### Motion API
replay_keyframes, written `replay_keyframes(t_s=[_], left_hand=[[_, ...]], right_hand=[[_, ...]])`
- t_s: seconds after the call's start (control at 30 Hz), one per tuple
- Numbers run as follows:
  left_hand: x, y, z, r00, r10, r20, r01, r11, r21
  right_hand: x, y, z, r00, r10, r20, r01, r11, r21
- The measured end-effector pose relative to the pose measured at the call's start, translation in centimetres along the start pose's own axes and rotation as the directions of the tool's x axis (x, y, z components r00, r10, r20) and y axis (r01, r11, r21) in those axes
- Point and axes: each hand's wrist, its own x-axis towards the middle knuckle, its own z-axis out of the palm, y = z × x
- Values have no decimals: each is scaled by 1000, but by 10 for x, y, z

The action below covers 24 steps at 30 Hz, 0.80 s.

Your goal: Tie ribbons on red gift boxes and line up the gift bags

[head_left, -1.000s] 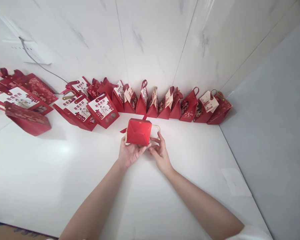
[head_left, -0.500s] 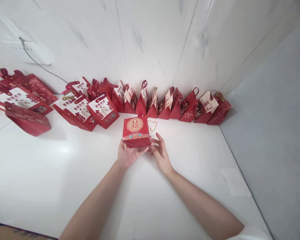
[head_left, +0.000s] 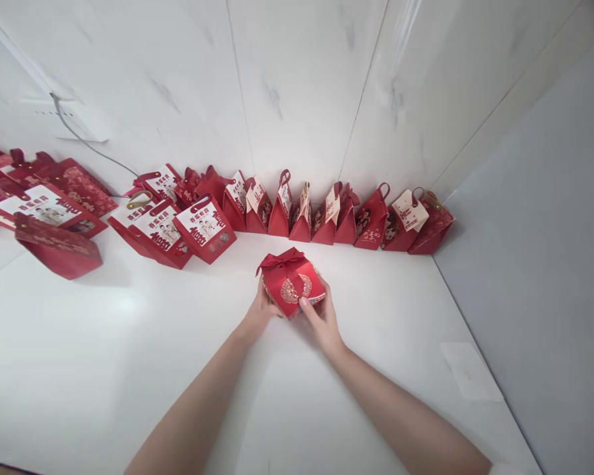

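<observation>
A small red gift box [head_left: 292,284] with a gold round emblem and a red ribbon on top sits between both my hands, just above the white table [head_left: 129,369]. My left hand [head_left: 260,310] grips its left side from below. My right hand [head_left: 319,318] grips its right side, thumb on the front face. The box is tilted, top pointing away and left. Behind it, a row of similar red gift boxes [head_left: 327,214] with tags stands along the wall.
Larger flat red boxes with printed white labels [head_left: 202,227] lie at the back left, and more red boxes [head_left: 54,244] lie at the far left. A grey wall [head_left: 549,264] bounds the table on the right. A cable [head_left: 84,138] runs on the marble wall.
The box has been turned over in my hands from bottom-up to emblem side forward with ribbon on top. Both hands have closed on its sides. The camera has tipped slightly.
</observation>
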Motion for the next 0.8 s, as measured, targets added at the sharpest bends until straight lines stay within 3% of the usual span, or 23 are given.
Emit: replay_keyframes(t_s=[0.07, 0.17, 0.27, 0.37, 0.5, 0.63, 0.8], left_hand=[[-1, 2, 2, 997, 2, -72, 1, 999, 38], [2, 16, 1, 974, -62, -217, 18, 979, -201], [5, 33, -3, 965, -150, -213, 38, 889, -457], [4, 41, -5, 955, -218, -200, 68, 821, -567], [3, 42, -3, 936, -285, -206, 108, 790, -603], [2, 36, -8, 937, -323, -129, 186, 778, -600], [-1, 16, -21, 964, -266, -23, 227, 861, -455]], right_hand=[[-2, 0, 0, 997, -59, 55, 64, 995, -81], [-7, 1, -2, 981, -108, 163, 134, 978, -158], [-7, 4, -4, 988, -19, 151, 42, 988, -146], [-2, 5, -6, 989, 128, 68, -124, 990, -71], [2, 4, -6, 981, 190, 39, -190, 982, -6], [1, 6, -5, 981, 177, 79, -176, 984, -22], [8, 10, -6, 968, 203, 148, -219, 970, 103]])
